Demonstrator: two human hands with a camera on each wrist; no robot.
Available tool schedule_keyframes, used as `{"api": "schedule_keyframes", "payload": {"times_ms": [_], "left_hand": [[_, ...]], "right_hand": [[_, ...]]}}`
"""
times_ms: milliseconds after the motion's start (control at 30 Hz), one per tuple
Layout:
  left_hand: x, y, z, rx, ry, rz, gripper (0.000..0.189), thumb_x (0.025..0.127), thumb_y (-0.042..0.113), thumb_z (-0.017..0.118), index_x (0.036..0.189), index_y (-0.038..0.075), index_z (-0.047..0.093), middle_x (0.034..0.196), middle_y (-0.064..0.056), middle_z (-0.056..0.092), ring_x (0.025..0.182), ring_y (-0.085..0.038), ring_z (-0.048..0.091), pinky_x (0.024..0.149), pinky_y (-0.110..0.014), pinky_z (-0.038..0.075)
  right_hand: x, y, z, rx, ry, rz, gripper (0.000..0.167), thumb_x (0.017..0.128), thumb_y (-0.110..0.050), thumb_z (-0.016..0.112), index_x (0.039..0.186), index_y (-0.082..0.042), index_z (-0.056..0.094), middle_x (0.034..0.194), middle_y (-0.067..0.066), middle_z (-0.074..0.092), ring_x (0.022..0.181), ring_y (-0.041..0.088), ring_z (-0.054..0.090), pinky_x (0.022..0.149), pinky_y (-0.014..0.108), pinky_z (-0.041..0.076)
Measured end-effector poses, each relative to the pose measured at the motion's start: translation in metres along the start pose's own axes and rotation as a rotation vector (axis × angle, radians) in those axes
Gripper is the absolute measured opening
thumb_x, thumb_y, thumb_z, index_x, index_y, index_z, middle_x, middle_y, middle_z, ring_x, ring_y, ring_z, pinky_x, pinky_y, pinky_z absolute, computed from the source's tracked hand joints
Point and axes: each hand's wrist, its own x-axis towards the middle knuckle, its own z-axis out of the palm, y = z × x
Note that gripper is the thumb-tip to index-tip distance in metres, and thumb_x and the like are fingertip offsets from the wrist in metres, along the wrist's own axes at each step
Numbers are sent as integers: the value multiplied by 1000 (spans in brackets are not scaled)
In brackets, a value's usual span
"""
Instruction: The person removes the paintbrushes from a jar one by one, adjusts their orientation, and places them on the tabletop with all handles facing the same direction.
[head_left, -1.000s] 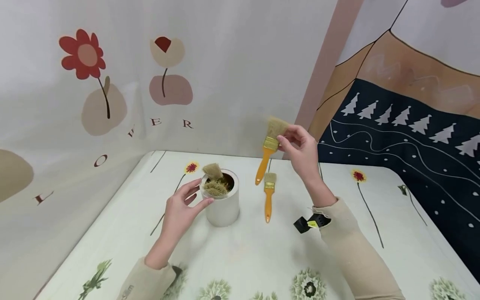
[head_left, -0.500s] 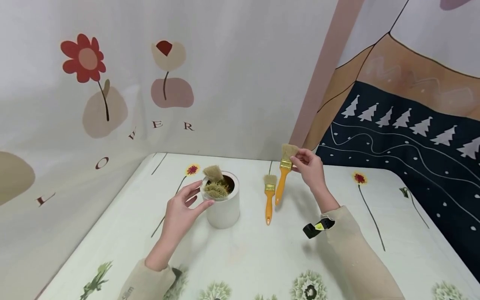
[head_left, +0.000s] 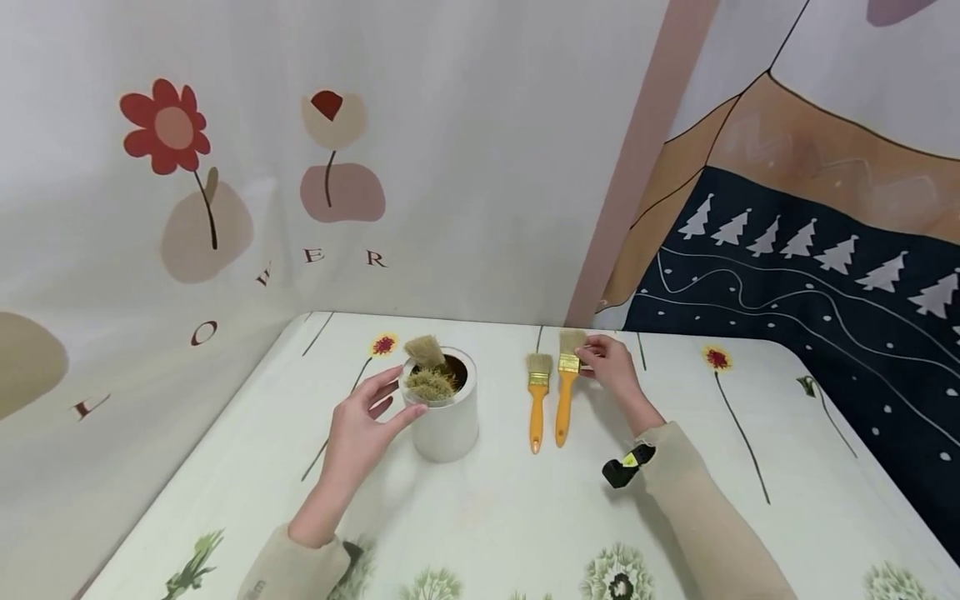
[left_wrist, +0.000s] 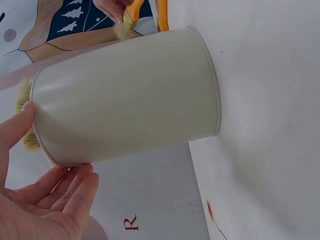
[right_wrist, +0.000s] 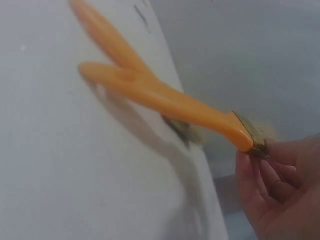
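Note:
My right hand [head_left: 611, 367] pinches a wide paintbrush [head_left: 564, 408] at its metal band, its orange handle pointing toward me. In the right wrist view, the band end sits raised off the table; I cannot tell whether the handle tip touches down. A second, smaller paintbrush [head_left: 536, 417] lies just left of it on the table. My left hand [head_left: 367, 421] holds the rim of a white cylindrical container [head_left: 446, 429] between thumb and fingers. Bristle heads [head_left: 431, 382] of paintbrushes stick out of the container's mouth, their handles hidden inside.
The white table cover [head_left: 480, 517] is printed with flowers. Behind it hangs a pale printed cloth [head_left: 465, 167], with a dark tree-patterned cloth [head_left: 810, 283] at the right. A black wrist camera [head_left: 622, 468] hangs below the right forearm.
My right hand has lowered the wide paintbrush from the air to the table's surface, right of the smaller one. The left hand stays at the container's rim.

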Motion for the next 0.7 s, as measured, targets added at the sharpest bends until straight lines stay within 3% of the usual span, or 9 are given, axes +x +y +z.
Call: {"api": "schedule_keyframes", "payload": {"times_ms": [267,700], "left_hand": [[0,1,1,-7,5,2,63,81,19,84,137,6,58,143,-13,58,131,-31,58,109,-38,53],[0,-1,1,14,8,7,64,82,19,84,139,7,57,144,-12,58,130,-31,58,108,-35,53]], "right_hand": [[4,20,7,-46,-14,14,32,99,-7,60,126,10,58,109,21,66,72,1,59,67,17,62],[6,30,11,-99,-3,73,31,97,-7,62,124,8,61,111,23,67,73,5,62,67,15,61]]}}
